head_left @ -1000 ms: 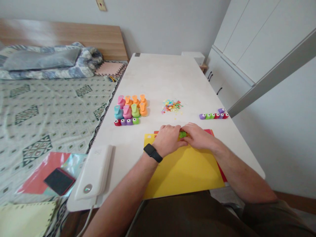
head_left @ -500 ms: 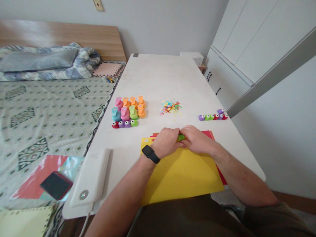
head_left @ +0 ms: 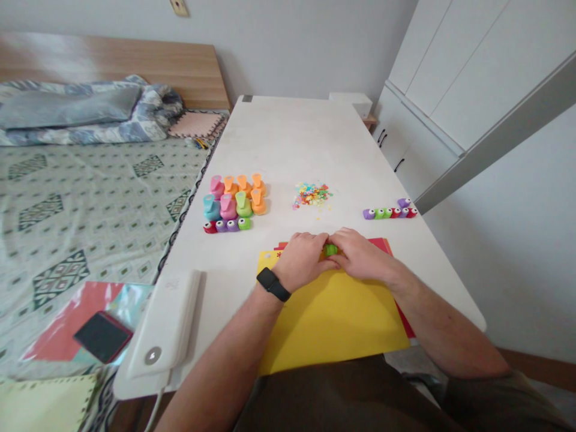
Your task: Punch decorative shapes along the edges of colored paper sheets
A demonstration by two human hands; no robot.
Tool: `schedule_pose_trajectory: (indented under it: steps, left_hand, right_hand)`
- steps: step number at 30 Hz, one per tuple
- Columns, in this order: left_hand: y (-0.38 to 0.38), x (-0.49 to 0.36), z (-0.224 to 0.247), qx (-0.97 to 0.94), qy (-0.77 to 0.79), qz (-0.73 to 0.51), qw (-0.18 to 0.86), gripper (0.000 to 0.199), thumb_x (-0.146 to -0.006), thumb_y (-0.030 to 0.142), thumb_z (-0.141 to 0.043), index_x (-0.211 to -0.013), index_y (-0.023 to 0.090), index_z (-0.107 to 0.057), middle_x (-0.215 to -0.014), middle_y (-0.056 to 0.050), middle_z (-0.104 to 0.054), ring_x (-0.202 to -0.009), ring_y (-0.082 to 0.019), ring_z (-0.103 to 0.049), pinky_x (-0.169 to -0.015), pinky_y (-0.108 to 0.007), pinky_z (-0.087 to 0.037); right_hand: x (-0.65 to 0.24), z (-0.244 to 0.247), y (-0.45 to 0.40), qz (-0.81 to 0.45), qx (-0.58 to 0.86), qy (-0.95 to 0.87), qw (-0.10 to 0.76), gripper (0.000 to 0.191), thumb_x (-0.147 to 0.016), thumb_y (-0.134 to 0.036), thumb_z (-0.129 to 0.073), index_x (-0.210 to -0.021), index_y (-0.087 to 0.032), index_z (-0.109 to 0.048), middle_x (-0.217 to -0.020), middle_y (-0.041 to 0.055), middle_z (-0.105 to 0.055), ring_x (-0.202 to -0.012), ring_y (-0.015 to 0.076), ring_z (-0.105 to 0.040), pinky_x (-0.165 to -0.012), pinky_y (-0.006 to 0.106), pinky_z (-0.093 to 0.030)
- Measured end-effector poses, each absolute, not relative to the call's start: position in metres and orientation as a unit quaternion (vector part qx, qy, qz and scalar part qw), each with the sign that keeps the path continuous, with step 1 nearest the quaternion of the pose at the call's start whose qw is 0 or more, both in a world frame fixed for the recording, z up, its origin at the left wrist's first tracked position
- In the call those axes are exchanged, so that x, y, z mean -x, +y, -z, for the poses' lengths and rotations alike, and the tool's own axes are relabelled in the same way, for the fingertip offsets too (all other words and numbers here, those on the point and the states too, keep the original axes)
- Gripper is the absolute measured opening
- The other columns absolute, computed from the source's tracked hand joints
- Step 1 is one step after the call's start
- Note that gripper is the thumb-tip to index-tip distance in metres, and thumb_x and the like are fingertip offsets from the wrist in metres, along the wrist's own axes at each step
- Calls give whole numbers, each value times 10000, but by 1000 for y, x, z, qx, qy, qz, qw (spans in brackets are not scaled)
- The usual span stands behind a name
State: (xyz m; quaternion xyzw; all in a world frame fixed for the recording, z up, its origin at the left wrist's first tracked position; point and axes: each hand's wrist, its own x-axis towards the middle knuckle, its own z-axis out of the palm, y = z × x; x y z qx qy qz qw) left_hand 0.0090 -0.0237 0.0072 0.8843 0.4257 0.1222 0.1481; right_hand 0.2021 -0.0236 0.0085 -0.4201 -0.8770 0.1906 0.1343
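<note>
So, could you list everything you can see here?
Table: one, white, centre
Large punches: eight, pink/orange/blue/green, table's left
Small punches: eleven, red/purple/green, four left, seven right
Held punch: one, green, in the fingers
Paper bits: many, multicoloured, mid-table
Top sheet: one, yellow, under hands
Lower sheets: count unclear, red visible, beneath yellow
Corded device: one, white, near-left table
Bed: one, patterned, left
Pillow, quilt: one each, grey, blue-white, on bed
Packet: one, clear/red/blue, on bed
Phone-like slab: one, dark, on packet
Cupboards: count unclear, white, right
Box: one, white, far end
Watch: one, black, left wrist
Left hand, right hand: one each, over yellow sheet
</note>
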Motion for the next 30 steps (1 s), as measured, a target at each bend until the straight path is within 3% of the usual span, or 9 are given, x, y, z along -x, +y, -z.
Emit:
schedule_pose_trajectory:
  steps: [6,12,19,26,30]
  left_hand:
    - [-23,6,-6,-874,446,-134,137,569,-840,644,-673,-1164,179,-622,-984,-103,-733,-974,-297,-688,-893,-405,-491]
    - [-22,13,-7,-867,462,-104,156,249,-942,389,-632,-1096,197,-671,-978,-89,-745,-963,-252,-698,-882,-363,-498]
    - [-22,14,-8,-858,476,-98,164,188,-958,277,-579,-1090,202,-690,-980,-85,-753,-946,-236,-700,-860,-350,-500]
    - [-22,14,-8,-858,475,-97,168,178,-957,270,-575,-1075,209,-694,-986,-76,-757,-929,-230,-698,-842,-342,-501]
    - [-22,14,-6,-862,471,-99,159,165,-957,283,-579,-1055,209,-688,-971,-68,-756,-917,-235,-695,-829,-345,-501]
  right_hand:
    - [-207,-4,-25,-192,427,-873,140,234,-887,-243,-699,-1095,-157,-639,-1021,107,-670,-1004,260,-575,-920,393,-428]
    - [-209,-5,-23,-201,433,-865,156,266,-878,-336,-736,-1077,-183,-647,-984,86,-672,-966,254,-570,-874,389,-438]
    - [-213,-4,-19,-233,476,-812,243,187,-912,-300,-673,-1071,-206,-652,-1029,81,-682,-993,244,-591,-891,384,-455]
    - [-219,5,-14,-354,531,-692,337,322,-939,-426,-631,-1190,-228,-665,-1075,57,-703,-920,217,-622,-830,355,-480]
    - [-219,8,-10,-470,502,-598,412,364,-949,-511,-601,-1164,-234,-701,-1014,40,-713,-891,195,-614,-836,337,-478]
